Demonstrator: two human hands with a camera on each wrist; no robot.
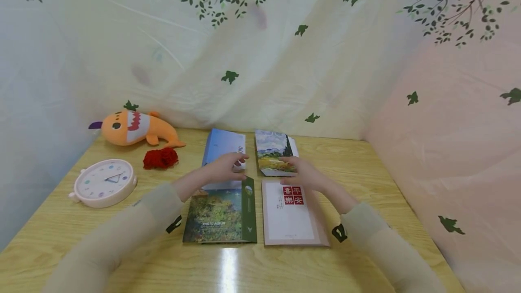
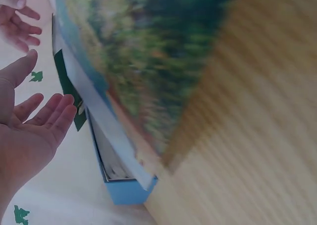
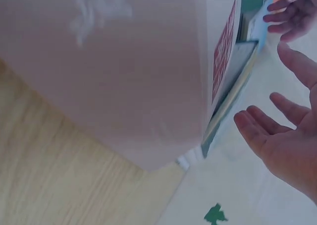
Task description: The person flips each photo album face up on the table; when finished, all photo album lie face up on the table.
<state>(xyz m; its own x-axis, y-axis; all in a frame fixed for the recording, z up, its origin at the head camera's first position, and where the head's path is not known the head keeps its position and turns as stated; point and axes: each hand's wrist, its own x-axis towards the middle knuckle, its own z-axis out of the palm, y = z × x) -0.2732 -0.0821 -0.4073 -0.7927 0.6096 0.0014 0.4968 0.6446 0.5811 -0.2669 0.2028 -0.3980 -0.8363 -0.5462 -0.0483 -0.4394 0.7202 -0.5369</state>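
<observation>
Pink album [image 1: 289,225]: smooth, rectangular, central on wood-grain desk [image 1: 264,275]; long axis toward back edge, red title block [image 1: 293,196] at far end. Green album [image 1: 215,218]: glossy landscape cover, just left. Blue box [image 1: 224,144], painted album [image 1: 272,150]: nearer back edge. Left hand [image 1: 224,167] near green album, blue box; right hand [image 1: 306,174] near pink, painted albums; both grips wide, thumbs apart.

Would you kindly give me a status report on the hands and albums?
Left hand and right hand: empty, above the albums. Albums: four, in two rows. Clock, yarn, plush: off left, not in the way.
</observation>
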